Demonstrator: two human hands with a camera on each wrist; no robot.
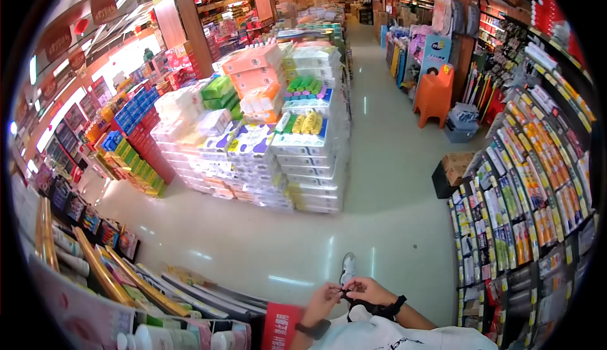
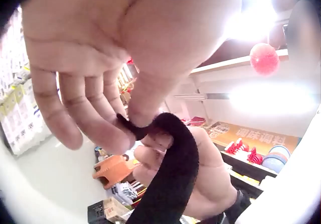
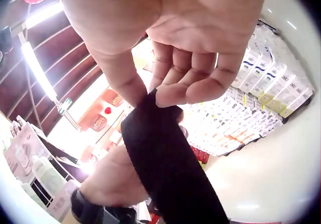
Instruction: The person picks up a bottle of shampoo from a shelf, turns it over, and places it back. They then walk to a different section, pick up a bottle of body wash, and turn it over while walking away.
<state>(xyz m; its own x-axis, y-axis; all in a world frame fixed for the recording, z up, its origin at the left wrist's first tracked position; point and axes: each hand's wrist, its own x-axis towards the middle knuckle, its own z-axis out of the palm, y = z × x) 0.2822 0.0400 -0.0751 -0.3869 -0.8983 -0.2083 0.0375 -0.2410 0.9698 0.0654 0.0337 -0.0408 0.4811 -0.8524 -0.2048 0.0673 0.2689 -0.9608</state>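
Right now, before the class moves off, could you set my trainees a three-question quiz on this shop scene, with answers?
1. Multiple choice: what do the left hand and right hand both pinch?
A) a paper bag
B) a black strap
C) a glass jar
2. True or false: the orange plastic seat stands across the aisle from the stacked packs.
3. Fill in the colour: the sign with white characters near the bottom of the head view is ____.

Key: 1. B; 2. true; 3. red
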